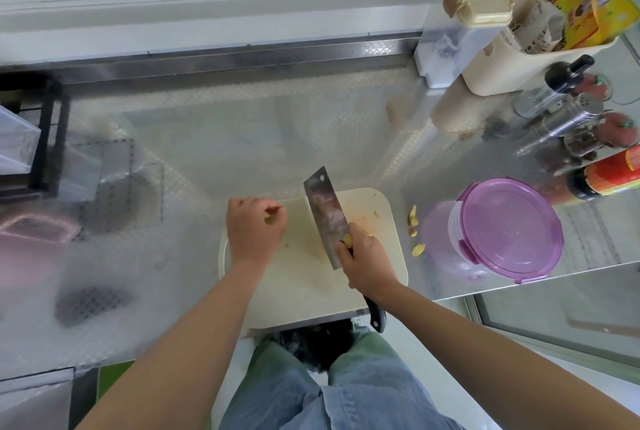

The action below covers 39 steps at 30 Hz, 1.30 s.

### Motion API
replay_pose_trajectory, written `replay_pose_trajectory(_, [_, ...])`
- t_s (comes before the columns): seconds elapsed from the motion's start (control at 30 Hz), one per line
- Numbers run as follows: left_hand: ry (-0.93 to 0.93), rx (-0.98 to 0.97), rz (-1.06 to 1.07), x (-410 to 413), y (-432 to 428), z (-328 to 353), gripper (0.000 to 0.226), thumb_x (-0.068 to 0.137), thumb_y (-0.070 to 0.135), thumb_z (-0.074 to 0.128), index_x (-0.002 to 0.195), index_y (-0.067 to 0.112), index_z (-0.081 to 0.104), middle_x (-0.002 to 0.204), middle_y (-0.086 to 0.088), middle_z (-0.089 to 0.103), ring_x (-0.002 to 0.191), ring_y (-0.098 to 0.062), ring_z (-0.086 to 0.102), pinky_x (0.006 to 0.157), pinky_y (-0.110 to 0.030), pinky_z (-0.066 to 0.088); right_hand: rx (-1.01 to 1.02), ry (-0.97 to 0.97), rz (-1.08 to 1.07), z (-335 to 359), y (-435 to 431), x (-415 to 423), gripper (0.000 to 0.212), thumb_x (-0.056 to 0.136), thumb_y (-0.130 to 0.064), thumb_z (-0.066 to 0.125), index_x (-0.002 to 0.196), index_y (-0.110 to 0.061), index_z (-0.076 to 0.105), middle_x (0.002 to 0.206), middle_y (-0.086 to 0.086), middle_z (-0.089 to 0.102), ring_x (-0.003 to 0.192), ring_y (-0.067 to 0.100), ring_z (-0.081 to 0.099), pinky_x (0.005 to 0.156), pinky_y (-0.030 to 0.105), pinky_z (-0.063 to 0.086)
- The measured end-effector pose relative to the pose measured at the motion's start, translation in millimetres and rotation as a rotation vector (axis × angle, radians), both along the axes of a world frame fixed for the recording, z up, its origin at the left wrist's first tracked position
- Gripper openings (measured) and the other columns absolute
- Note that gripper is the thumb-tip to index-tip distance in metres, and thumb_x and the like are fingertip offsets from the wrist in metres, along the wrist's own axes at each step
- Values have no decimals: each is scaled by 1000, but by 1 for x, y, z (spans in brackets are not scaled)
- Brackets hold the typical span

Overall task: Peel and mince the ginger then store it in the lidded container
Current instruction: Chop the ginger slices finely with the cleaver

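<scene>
Ginger [273, 216] sits pinched in the left hand [254, 227], curled shut over the board [308, 291], likely steadied for cutting. Right hand [367, 265], right of it on the board, is clamped on the cleaver [327, 218], blade down. Peels [414, 221] lie between board and container [509, 228], lid on. Steel counter [242, 138] stretches beyond the board.

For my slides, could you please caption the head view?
Right hand holds cleaver on cutting board; left hand holds ginger.

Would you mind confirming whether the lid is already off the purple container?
No, the purple lid sits closed on the container, right of the cutting board.
</scene>
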<state>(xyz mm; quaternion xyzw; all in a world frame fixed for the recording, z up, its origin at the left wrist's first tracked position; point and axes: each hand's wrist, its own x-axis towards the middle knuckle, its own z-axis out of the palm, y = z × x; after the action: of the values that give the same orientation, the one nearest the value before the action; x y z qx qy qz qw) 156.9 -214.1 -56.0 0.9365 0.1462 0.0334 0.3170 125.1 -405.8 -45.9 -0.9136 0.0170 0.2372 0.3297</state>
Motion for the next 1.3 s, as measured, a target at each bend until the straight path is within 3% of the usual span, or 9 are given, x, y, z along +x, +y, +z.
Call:
replay_pose_trajectory(0.13, [76, 20, -29, -6, 19, -2, 6, 77, 23, 73, 78, 18, 75, 78, 4, 60, 93, -22, 44, 77, -28, 34, 6, -5, 2, 2, 6, 3, 17, 99, -22, 44, 87, -23, 33, 63, 3, 49, 59, 30, 56, 53, 50, 53])
replay_pose_trajectory(0.37, [121, 183, 16, -9, 10, -3, 7, 77, 26, 75, 79, 20, 77, 75, 8, 48, 86, -18, 34, 72, -31, 35, 1, 10, 25, 1, 10, 4, 10, 100, -24, 43, 93, -18, 38, 71, 8, 56, 64, 31, 60, 58, 50, 54])
replay_pose_trajectory(0.53, [133, 238, 16, -11, 5, -2, 7, 76, 27, 76, 82, 24, 76, 80, 2, 56, 90, -26, 43, 76, -35, 39, -2, 21, 23, 2, 10, 3, 10, 100, -25, 43, 95, -18, 38, 72, 7, 56, 64, 29, 61, 58, 48, 55])
replay_pose_trajectory(0.8, [105, 464, -198, -16, 16, -6, 16, 75, 35, 76, 80, 19, 76, 79, -1, 53, 87, -26, 43, 72, -35, 38, -3, 23, 23, -1, 10, 6, 14, 100, -24, 43, 105, -11, 46, 73, 10, 59, 60, 28, 61, 56, 48, 54])
replay_pose_trajectory(1.03, [145, 508, -246, -14, 11, -3, 18, 78, 35, 74, 80, 17, 75, 84, -2, 54, 92, -25, 43, 77, -35, 37, -6, 11, 30, 0, 11, 4, 17, 100, -24, 43, 106, -10, 48, 76, 11, 60, 62, 29, 60, 56, 46, 54])
replay_pose_trajectory(1.2, [199, 457, -262, -12, 14, -2, 20, 81, 42, 67, 86, 23, 71, 97, 1, 52, 100, -23, 39, 85, -32, 35, 0, 17, 31, 1, 10, 4, 12, 100, -25, 44, 101, -13, 45, 77, 11, 60, 64, 30, 60, 57, 46, 54])
replay_pose_trajectory(1.3, [173, 384, -255, -12, 14, 1, 16, 78, 36, 70, 82, 21, 69, 93, 0, 56, 98, -25, 42, 84, -34, 36, 17, 23, 14, 4, 9, 3, 10, 100, -25, 44, 99, -15, 44, 74, 11, 60, 61, 29, 61, 55, 48, 55])
